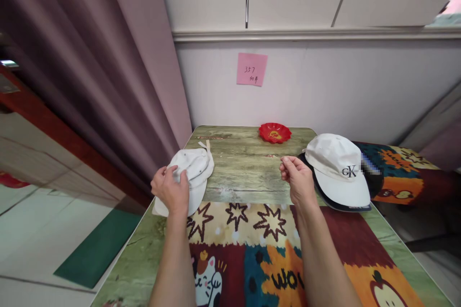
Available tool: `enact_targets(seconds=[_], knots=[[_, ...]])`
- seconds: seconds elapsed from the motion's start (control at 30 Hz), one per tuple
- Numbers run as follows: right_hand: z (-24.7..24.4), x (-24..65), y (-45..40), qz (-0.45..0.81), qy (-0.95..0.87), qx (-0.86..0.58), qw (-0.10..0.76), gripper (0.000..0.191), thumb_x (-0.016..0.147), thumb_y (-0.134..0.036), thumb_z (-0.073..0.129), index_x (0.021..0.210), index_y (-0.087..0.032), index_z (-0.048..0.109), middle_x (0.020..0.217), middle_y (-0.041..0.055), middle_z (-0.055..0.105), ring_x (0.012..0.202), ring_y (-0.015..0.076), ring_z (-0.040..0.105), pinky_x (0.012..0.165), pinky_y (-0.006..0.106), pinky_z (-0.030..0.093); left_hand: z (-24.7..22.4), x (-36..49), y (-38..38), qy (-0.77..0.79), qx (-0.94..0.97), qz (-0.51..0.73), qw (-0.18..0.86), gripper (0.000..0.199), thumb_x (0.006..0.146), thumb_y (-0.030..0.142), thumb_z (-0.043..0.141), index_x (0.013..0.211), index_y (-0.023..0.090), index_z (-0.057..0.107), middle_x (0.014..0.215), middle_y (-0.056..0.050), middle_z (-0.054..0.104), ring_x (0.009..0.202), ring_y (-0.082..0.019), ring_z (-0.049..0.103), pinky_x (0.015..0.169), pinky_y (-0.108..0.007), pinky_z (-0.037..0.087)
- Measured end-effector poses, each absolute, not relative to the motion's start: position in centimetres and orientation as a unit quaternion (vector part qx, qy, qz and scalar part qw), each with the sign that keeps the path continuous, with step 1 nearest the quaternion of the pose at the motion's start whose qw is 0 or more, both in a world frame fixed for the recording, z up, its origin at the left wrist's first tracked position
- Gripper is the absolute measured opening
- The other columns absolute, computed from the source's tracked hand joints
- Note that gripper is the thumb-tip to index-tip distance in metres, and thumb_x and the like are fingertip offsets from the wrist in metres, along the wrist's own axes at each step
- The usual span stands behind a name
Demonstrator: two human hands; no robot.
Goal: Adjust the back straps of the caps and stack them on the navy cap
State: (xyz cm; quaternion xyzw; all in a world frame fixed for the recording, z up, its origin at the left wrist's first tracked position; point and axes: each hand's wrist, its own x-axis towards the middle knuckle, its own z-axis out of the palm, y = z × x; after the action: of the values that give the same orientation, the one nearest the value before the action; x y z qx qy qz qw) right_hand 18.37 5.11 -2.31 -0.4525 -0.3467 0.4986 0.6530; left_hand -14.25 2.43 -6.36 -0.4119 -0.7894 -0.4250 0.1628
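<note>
A white cap (pixel 197 165) lies on the left side of the wood-patterned table (pixel 237 172). Over its near left part is my left hand (pixel 172 187), fingers apart and curved, resting on or just above the fabric. My right hand (pixel 297 177) is raised over the right half of the table, its thumb and index finger pinched together; anything between them is too small to make out. Just right of it, a white cap with black letters (pixel 336 165) sits on top of a dark cap (pixel 326 198), of which only the edges show.
A red scalloped dish (pixel 274 133) stands at the table's back edge by the wall. A colourful patterned cloth (pixel 248 230) covers the near part. A pink note (pixel 252 69) is stuck to the wall, and a purple curtain (pixel 144 57) hangs at the left.
</note>
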Motion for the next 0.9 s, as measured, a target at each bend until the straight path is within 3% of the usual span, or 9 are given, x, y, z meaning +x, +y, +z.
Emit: enact_targets(seconds=[0.3, 0.43, 0.63, 0.77, 0.9], knots=[[-2.0, 17.5, 4.6, 0.498, -0.374, -0.436, 0.649, 0.037, 0.068, -0.048, 0.08, 0.08, -0.016, 0.066, 0.06, -0.0042, 0.059, 0.046, 0.005, 0.046, 0.043, 0.017, 0.034, -7.0, -14.5, 2.7, -0.82, -0.423, -0.364, 0.131, 0.011, 0.082, 0.024, 0.06, 0.082, 0.018, 0.069, 0.118, -0.014, 0.063, 0.107, -0.035, 0.054, 0.088, -0.047, 0.039], [-1.9, 17.4, 4.5, 0.5, -0.372, -0.438, 0.648, 0.037, 0.068, -0.048, 0.08, 0.081, -0.016, 0.066, 0.06, -0.0043, 0.059, 0.046, 0.0053, 0.045, 0.043, 0.017, 0.034, -6.5, -14.3, 3.0, -0.781, -0.433, -0.424, 0.151, 0.008, 0.082, 0.023, 0.058, 0.082, 0.018, 0.065, 0.119, -0.015, 0.061, 0.113, -0.035, 0.054, 0.096, -0.049, 0.038], [-2.4, 16.8, 4.6, 0.521, -0.395, -0.44, 0.616, 0.039, 0.069, -0.053, 0.078, 0.08, -0.018, 0.065, 0.062, -0.0034, 0.06, 0.049, 0.007, 0.046, 0.046, 0.019, 0.036, -3.2, -12.0, 2.5, -0.656, -0.468, -0.571, 0.155, 0.009, 0.084, 0.027, 0.06, 0.081, 0.019, 0.063, 0.113, -0.012, 0.06, 0.111, -0.026, 0.058, 0.103, -0.041, 0.041], [-3.0, 15.9, 4.5, 0.552, -0.439, -0.445, 0.552, 0.045, 0.069, -0.059, 0.077, 0.082, -0.018, 0.067, 0.073, 0.0012, 0.067, 0.06, 0.0116, 0.056, 0.058, 0.024, 0.045, -0.3, -8.7, 1.4, -0.613, -0.466, -0.626, 0.124, 0.009, 0.085, 0.027, 0.064, 0.088, 0.019, 0.064, 0.121, -0.01, 0.058, 0.115, -0.024, 0.057, 0.102, -0.039, 0.044], [-3.4, 14.9, 4.3, 0.576, -0.476, -0.449, 0.491, 0.051, 0.074, -0.065, 0.071, 0.09, -0.017, 0.071, 0.091, 0.0077, 0.074, 0.087, 0.0211, 0.067, 0.079, 0.032, 0.051, 0.5, -5.4, 1.0, -0.563, -0.433, -0.704, 0.011, 0.01, 0.085, 0.027, 0.066, 0.089, 0.018, 0.064, 0.124, -0.01, 0.057, 0.117, -0.023, 0.056, 0.1, -0.038, 0.047]])
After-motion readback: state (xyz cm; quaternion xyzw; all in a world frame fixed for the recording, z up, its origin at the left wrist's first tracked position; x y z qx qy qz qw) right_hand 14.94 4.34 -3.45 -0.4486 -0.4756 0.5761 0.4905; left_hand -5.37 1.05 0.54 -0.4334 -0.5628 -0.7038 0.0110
